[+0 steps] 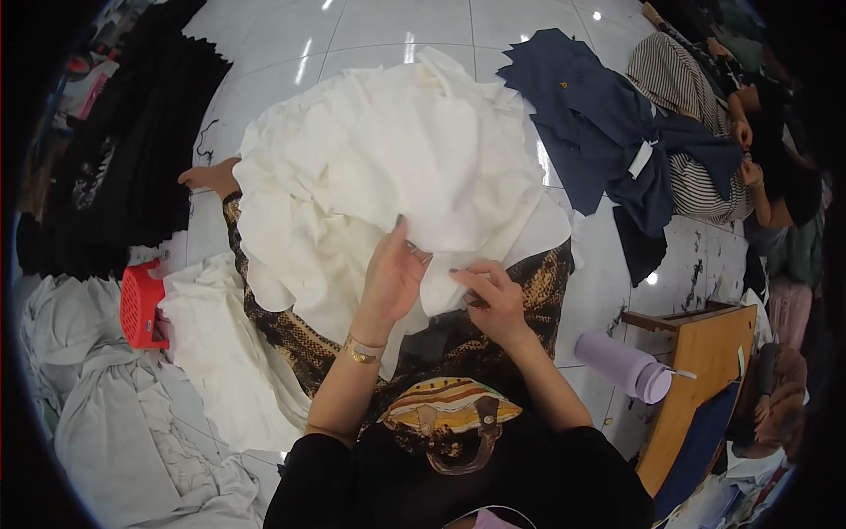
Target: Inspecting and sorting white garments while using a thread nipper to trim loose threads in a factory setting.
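fingers of the left hand (pixel 394 275) are curled up against the lower edge of the white garment (pixel 397 167), pinching a fold of its soft, matte cloth. the right hand (pixel 493 300) sits just beside it, fingertips closed on the same hem; something small and dark shows under that palm, too hidden to tell what it is. a thin gold bracelet (pixel 362 352) circles the left wrist.

the white garment lies crumpled in loose, rounded folds across the person's lap, over a brown and black patterned skirt (pixel 291 339), and spreads forward onto the glossy tiled floor (pixel 264 70). more pale fabric (pixel 225 357) trails off to the left, next to a red perforated plastic stool (pixel 141 304) and a heap of grey ruffled cloth (pixel 106 414). dark navy clothing (pixel 608 123) with jagged edges lies to the upper right, touching a striped piece (pixel 674 79). a smooth lilac bottle (pixel 626 366) lies on its side near a wooden stand (pixel 705 370).
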### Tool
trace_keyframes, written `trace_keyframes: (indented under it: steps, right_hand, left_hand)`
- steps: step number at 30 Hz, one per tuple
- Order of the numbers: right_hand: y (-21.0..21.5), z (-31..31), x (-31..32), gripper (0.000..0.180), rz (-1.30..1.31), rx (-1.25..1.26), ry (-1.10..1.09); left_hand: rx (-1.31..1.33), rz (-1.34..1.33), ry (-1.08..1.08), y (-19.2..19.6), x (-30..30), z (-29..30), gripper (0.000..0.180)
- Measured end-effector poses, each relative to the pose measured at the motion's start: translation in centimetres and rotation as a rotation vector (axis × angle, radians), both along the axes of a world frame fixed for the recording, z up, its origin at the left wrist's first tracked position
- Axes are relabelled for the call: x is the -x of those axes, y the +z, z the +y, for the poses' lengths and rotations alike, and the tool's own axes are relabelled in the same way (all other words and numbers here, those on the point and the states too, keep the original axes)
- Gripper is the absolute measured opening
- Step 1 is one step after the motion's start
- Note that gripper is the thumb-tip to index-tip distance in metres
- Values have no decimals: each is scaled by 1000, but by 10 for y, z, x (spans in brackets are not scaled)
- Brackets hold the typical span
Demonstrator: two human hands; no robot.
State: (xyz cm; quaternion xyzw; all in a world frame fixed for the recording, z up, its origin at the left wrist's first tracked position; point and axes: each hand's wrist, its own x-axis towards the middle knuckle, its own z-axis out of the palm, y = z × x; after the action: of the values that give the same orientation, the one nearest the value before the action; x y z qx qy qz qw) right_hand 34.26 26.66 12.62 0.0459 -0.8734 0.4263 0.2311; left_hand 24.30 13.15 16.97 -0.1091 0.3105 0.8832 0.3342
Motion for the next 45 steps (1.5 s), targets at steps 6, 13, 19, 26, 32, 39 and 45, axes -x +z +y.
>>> trace_keyframes:
  steps: [6, 13, 19, 26, 32, 39, 45]
  right_hand:
    - [19, -10, -3, 47, 138, -12, 62]
    - [38, -28, 1, 46, 164, 29, 316]
    - [60, -43, 2, 40, 86, 219, 550]
    - [43, -4, 53, 30, -159, 263, 14]
    - [-4, 75, 75, 27, -159, -97, -407]
    - [10, 106, 85, 12, -274, 296, -315]
    - [38, 105, 92, 9, -197, 392, -299]
  left_hand:
    - [156, 105, 159, -15, 6, -10, 20]
    - [138, 264, 505, 9, 46, -42, 35]
    - [348, 555, 791, 39, 29, -102, 36]
    - [347, 391, 952, 8, 6, -167, 33]
    - [594, 401, 985, -11, 5, -185, 28]
    - [696, 486, 1139, 14, 47, -190, 27]
    - [1248, 575, 992, 28, 123, -250, 50]
